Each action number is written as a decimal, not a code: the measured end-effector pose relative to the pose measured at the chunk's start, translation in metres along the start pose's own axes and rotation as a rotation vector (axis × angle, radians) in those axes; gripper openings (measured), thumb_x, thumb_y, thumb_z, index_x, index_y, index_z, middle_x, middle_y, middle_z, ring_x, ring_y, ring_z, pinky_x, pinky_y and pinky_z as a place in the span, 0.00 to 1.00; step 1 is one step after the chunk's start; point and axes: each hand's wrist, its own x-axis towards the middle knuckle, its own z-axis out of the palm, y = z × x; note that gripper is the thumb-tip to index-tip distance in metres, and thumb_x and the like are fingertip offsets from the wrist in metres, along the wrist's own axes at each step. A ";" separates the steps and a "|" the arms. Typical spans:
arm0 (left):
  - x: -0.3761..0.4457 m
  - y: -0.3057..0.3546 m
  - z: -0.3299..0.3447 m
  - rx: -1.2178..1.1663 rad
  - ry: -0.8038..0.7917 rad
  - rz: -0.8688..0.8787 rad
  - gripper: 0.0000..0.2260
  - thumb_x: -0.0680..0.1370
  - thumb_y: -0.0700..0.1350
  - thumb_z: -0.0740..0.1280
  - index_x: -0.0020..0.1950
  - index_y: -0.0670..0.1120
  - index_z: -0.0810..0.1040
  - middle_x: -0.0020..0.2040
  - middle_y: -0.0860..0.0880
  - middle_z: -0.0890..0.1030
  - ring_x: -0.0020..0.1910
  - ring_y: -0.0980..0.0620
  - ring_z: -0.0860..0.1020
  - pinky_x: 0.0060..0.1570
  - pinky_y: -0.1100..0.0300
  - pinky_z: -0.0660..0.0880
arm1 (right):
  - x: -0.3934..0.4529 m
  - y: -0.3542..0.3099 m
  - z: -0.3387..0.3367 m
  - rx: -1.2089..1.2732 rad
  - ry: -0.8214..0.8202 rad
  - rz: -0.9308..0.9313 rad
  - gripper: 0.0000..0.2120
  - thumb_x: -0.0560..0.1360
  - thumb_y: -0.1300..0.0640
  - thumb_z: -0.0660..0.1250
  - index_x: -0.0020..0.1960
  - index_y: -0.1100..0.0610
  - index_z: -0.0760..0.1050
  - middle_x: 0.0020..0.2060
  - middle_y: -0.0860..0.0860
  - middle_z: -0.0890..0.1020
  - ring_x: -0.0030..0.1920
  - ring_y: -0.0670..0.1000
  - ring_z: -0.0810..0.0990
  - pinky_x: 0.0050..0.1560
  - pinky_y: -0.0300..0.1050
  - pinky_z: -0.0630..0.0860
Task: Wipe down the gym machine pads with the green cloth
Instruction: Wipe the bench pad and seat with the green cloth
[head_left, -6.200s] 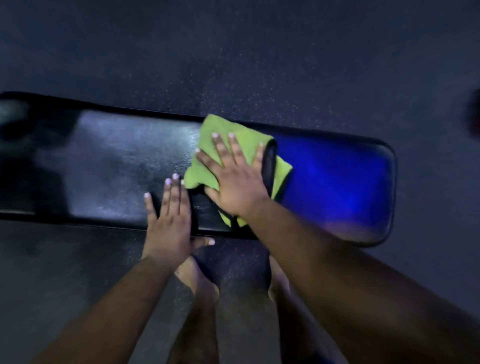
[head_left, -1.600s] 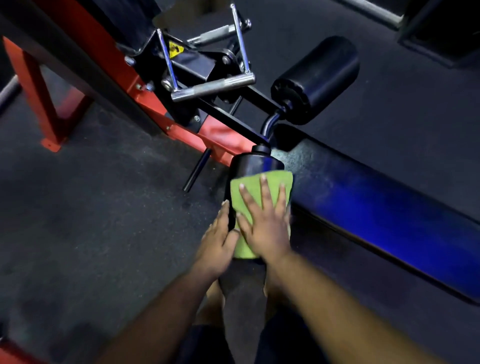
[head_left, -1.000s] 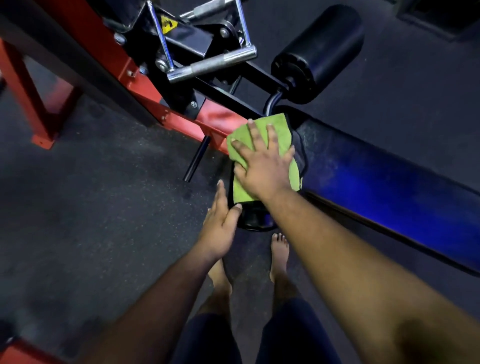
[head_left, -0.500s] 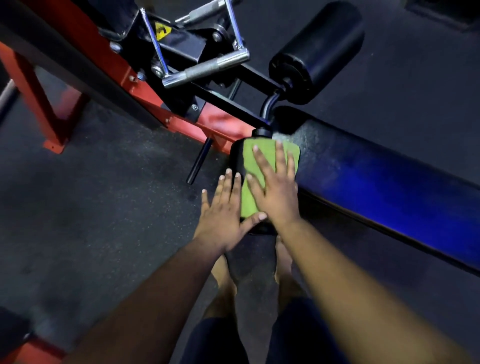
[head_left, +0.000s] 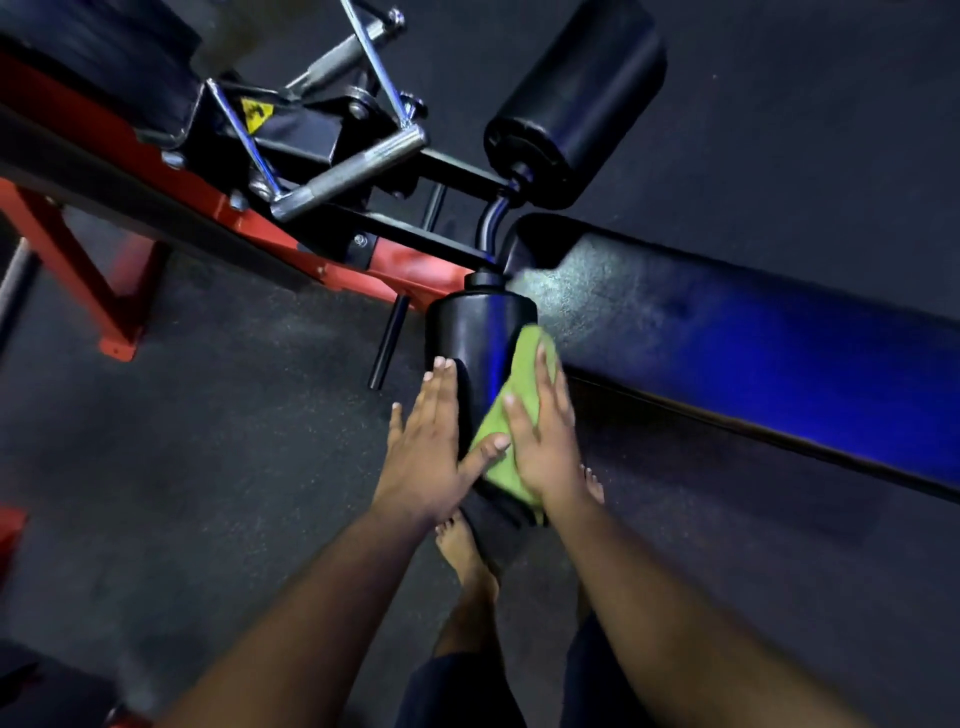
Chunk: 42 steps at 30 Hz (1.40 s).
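Right hand (head_left: 543, 441) pressing green cloth (head_left: 511, 415) along roller pad (head_left: 475, 338), pad's long axis pointing away

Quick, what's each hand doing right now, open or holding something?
Left hand: open, flat against the roller pad.
Right hand: open, fingers straight, pressing the cloth onto the pad.

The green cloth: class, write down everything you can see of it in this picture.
The green cloth is bright lime, soft and towel-like, apparently folded into a long strip. It lies draped along the right side of the near roller pad, a glossy black cylinder. The right hand presses it flat with straight fingers and covers much of it. The left hand rests on the pad's other side, its thumb reaching the cloth's edge. The cloth's near end hangs below the right wrist.
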 end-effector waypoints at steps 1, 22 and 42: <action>-0.001 0.002 -0.003 -0.016 -0.003 -0.002 0.52 0.68 0.82 0.40 0.82 0.51 0.36 0.82 0.56 0.38 0.82 0.57 0.41 0.80 0.43 0.43 | -0.025 0.003 0.002 -0.034 -0.004 -0.019 0.33 0.81 0.39 0.56 0.82 0.38 0.47 0.83 0.52 0.53 0.82 0.52 0.52 0.80 0.57 0.56; 0.047 0.069 -0.052 -0.027 0.045 -0.053 0.56 0.65 0.84 0.38 0.84 0.48 0.40 0.84 0.52 0.42 0.82 0.55 0.45 0.80 0.43 0.47 | 0.075 -0.025 -0.128 -0.501 -0.362 -0.356 0.28 0.78 0.46 0.56 0.78 0.38 0.63 0.81 0.50 0.59 0.77 0.59 0.63 0.69 0.64 0.71; 0.296 0.084 -0.119 0.454 0.104 0.044 0.59 0.69 0.79 0.57 0.81 0.39 0.35 0.84 0.43 0.41 0.83 0.47 0.41 0.78 0.34 0.41 | 0.395 -0.152 -0.112 -0.979 -0.094 -0.118 0.24 0.78 0.30 0.53 0.72 0.33 0.70 0.83 0.44 0.52 0.82 0.54 0.47 0.66 0.87 0.46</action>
